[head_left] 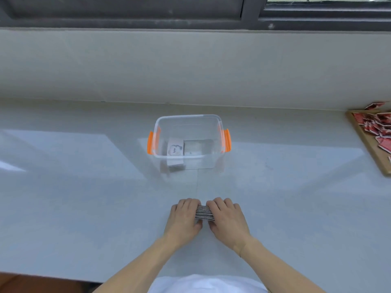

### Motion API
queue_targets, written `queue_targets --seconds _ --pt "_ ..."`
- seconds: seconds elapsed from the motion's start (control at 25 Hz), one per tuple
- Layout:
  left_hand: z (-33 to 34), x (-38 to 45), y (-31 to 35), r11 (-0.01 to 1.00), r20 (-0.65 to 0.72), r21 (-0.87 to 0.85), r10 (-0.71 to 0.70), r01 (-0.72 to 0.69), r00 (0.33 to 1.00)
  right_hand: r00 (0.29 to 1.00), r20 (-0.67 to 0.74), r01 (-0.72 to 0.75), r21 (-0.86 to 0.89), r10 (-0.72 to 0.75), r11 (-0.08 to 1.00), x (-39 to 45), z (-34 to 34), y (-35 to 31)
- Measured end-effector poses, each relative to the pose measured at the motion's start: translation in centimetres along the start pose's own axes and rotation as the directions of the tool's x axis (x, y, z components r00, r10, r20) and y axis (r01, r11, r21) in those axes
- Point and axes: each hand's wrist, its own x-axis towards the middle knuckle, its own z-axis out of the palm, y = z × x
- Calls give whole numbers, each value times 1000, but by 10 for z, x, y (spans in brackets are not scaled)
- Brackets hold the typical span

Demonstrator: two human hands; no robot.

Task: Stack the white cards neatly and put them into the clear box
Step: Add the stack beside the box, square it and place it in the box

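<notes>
A stack of white cards (204,212) stands on edge, pressed between the left hand (184,216) and right hand (226,218), on a glossy pale-grey countertop (84,187). The clear plastic box with orange clips (188,142) (lidless, already holding cards) sits beyond, below a dark-framed window (249,11).

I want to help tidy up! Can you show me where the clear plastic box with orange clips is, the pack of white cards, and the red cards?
clear plastic box with orange clips (220,123): head view, far right rim.
pack of white cards (204,212): head view, striped edges between both hands.
red cards (378,127): head view, pile on the wooden board.
</notes>
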Motion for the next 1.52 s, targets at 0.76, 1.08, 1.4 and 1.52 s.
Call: queue_targets --seconds 0.76,1.08,1.4,1.52 --pt "-2 -27 14 122 262 -942 -314 312 913 996 10 -91 25 91 996 4 2 -2" --pt "-5 -22 23 147 261 -938 -291 313 920 997 -9 -82 14 82 997 4 4 -2" --pt "-7 -15 30 368 321 -848 -218 382 922 995 -57 -82 14 83 997 5 9 2" --pt "-14 -9 17 842 169 -521 -55 137 984 995 -70 -75 27 77 997 5 9 3"
